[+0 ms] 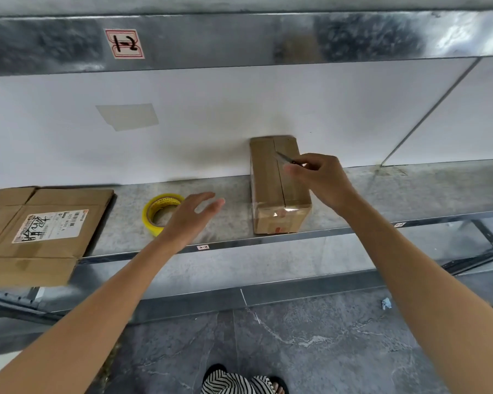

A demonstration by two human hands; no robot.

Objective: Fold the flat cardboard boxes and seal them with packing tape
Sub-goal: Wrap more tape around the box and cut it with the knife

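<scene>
Shelf (125,231), contents: one folded box (276,191) right of centre, seam apparently taped, judged done; one flat cardboard box (49,223) at left, yet to fold; tape roll (157,209) between. Hands: left hand (191,220) spread beside roll; right hand (322,180) pinches small blade (283,157) over folded box

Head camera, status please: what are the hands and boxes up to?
Left hand open, hovering by tape roll. Right hand grips small blade over folded box. Flat cardboard at left, not yet folded. Nothing blocking.

Bright even light; edges bowed; hands motion-blurred.
</scene>
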